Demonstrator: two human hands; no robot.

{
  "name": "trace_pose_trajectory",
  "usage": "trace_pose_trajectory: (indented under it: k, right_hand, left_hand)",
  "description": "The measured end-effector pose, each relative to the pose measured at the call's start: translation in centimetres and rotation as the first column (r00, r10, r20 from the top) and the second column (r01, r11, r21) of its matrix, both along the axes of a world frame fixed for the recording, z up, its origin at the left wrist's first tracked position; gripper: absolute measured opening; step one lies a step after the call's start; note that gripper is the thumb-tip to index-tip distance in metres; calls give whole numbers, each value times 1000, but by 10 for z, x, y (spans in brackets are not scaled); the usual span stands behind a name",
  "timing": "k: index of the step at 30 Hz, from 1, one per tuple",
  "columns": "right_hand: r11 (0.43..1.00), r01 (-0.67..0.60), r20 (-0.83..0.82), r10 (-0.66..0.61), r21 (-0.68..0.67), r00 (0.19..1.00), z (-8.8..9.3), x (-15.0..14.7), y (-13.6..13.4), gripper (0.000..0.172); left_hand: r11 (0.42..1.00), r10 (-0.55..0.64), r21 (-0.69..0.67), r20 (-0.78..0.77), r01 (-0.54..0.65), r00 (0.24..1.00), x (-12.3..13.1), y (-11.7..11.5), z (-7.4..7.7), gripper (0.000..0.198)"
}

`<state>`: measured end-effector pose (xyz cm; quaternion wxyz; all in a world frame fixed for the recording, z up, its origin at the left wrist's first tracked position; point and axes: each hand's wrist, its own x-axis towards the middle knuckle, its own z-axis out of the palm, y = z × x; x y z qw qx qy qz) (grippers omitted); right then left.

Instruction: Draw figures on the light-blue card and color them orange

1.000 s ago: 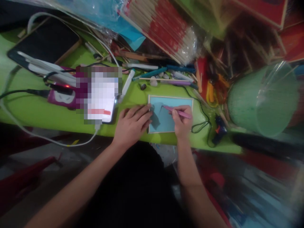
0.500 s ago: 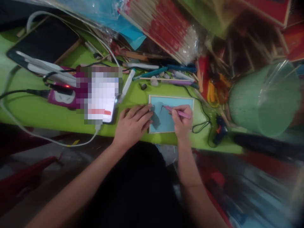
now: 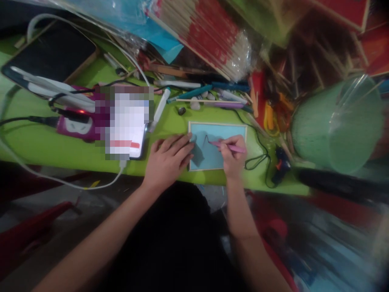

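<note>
1. The right hand (image 3: 232, 156) is closed around a pink tool (image 3: 227, 146), and the tool's tip touches a thin dark string (image 3: 206, 140) on the blue card (image 3: 212, 156)
2. The left hand (image 3: 168, 158) lies flat with its fingers spread, holding nothing; its fingertips press the card's edge, so the card sits between the two hands on the green table (image 3: 45, 142)
3. I think the string could slide off its place if the tool pushes too hard
4. I think the card could slip if the left hand lets go, because the table edge is just below both hands
5. The black wire (image 3: 258, 156) lies just right of the right hand and could catch on it
6. Far right of the right hand stands a big green tub (image 3: 334, 125) with clear sides; I cannot tell what is in it
7. Above the hands lies a clear bag of sticks (image 3: 209, 36) with red ends
</note>
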<state>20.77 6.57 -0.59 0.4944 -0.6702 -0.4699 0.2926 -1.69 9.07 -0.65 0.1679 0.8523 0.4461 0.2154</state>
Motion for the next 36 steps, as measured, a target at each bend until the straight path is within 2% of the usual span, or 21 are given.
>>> trace_pose_trajectory:
  k: [5, 13, 19, 28, 36]
  right_hand:
    - [999, -4, -58, 6, 32, 998, 0, 0, -1, 12]
    - [999, -4, -74, 8, 52, 997, 3, -3, 0, 11]
    - [996, 48, -122, -38, 81, 992, -1, -3, -1, 9]
    - [1000, 15, -123, -13, 15, 992, 4, -3, -2, 13]
    - [1000, -8, -80, 8, -6, 997, 2, -3, 0, 18]
  left_hand:
    - [1000, -3, 19, 3, 3, 1000, 0, 0, 0, 29]
    - [999, 0, -36, -2, 0, 1000, 0, 0, 0, 33]
    - [997, 5, -83, 16, -4, 1000, 0, 0, 1, 34]
    - [999, -7, -47, -14, 7, 1000, 0, -1, 0, 31]
    - [999, -40, -22, -47, 39, 998, -2, -1, 1, 32]
